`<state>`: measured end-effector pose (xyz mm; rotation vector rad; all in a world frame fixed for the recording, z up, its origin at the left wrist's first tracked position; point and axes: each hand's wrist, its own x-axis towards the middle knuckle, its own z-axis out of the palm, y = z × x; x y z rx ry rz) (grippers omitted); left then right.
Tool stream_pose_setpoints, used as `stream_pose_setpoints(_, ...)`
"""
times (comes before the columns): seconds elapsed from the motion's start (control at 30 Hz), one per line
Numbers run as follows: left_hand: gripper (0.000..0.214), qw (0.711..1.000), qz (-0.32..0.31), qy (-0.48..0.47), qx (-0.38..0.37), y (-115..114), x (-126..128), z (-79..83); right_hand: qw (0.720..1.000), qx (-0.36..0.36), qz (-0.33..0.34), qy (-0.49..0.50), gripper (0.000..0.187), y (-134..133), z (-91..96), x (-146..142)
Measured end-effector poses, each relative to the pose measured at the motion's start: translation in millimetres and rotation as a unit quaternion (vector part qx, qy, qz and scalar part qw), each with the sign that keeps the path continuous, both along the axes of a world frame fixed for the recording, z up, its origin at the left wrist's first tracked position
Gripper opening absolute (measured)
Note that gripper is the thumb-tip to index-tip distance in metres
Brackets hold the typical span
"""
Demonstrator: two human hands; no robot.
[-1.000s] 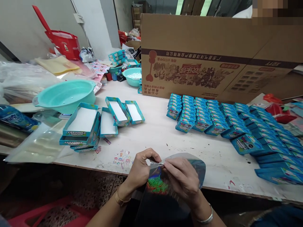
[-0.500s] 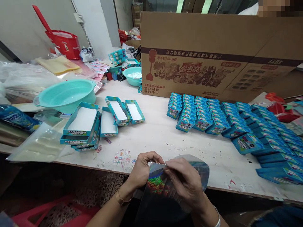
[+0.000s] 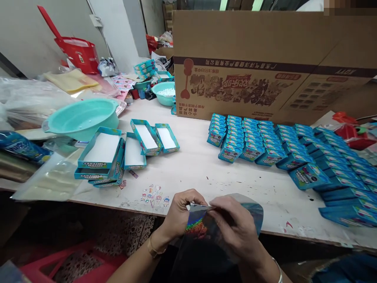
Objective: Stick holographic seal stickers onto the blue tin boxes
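Both hands meet at the near edge of the white table [image 3: 200, 165], pinching the top of a shiny holographic bag [image 3: 200, 228]. My left hand [image 3: 179, 214] grips the bag's upper left corner with thumb and fingers closed. My right hand [image 3: 235, 228] pinches the same top edge from the right and covers much of the bag. The bag's lower part hangs dark below the table edge. Rows of small blue boxes [image 3: 265, 145] lie on the table to the right.
Open blue-rimmed trays [image 3: 103, 151] sit left of centre, a teal basin [image 3: 81, 118] behind them. A large cardboard carton [image 3: 265, 67] stands along the back. Clear plastic bags [image 3: 47, 179] lie at the left edge, and a red bag [image 3: 78, 53] at the far left.
Both hands and the bag have shifted slightly lower and right; the right fingers have slid along the bag's top edge. The table's contents are unchanged.
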<state>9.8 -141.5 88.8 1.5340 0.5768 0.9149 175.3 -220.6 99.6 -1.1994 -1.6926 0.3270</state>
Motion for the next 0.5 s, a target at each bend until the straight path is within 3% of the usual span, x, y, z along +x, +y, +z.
stream_pose_setpoints(0.07, 0.02, 1.0, -0.003, 0.011, 0.022, 0, 0, -0.7, 0.996, -0.079, 0.012, 0.038, 0.018, 0, 7.4, 0)
stream_pose_setpoints(0.13, 0.02, 0.999, -0.011, 0.018, 0.031, 0, 0, -1.3, 0.992, -0.106, 0.031, 0.057, 0.014, 0, 13.0, 0)
stream_pose_setpoints(0.27, 0.018, 1.0, -0.01, 0.015, 0.013, -1, 1, -2.6, 0.993, -0.089, 0.018, 0.075, 0.012, -4, 12.5, 1)
stream_pose_setpoints(0.4, 0.018, 1.0, -0.007, 0.011, -0.006, -3, 1, -3.3, 0.991, -0.122, -0.016, 0.057, 0.008, -9, 6.0, 0)
stream_pose_setpoints(0.5, 0.015, 1.0, 0.004, 0.013, -0.019, -5, 1, -3.3, 0.998, -0.056, -0.035, -0.005, 0.018, -10, 2.2, -3)
